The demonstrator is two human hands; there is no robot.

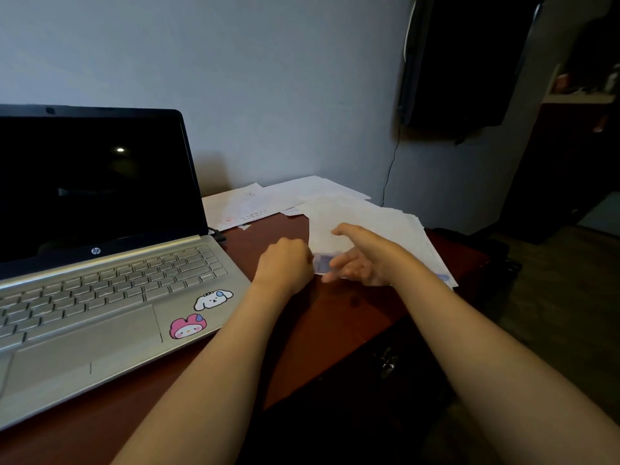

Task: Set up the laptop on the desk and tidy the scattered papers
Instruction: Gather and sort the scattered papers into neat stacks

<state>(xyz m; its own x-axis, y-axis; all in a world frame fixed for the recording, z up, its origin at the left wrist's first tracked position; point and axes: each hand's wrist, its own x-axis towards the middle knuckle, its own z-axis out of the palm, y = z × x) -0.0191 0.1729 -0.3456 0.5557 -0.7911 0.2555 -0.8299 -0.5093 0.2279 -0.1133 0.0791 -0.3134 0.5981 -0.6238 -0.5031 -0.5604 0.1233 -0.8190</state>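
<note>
A silver laptop (pixel 110 290) stands open on the dark red desk (pixel 339 317) at the left; its screen is black and two cartoon stickers sit on the palm rest. White papers (pixel 369 219) lie in a loose, fanned pile on the right of the desk, and more sheets (pixel 248 203) are spread behind toward the wall. My left hand (pixel 285 265) is curled at the near left edge of the pile and pinches a sheet with blue print. My right hand (pixel 364 260) hovers over the same near edge with fingers spread and thumb raised.
A dark cable plug (pixel 218 234) sticks out at the laptop's right hinge. A black wall-mounted screen (pixel 466 58) hangs at the upper right with a thin cord running down. The desk's right edge drops to a dark floor (pixel 553 297).
</note>
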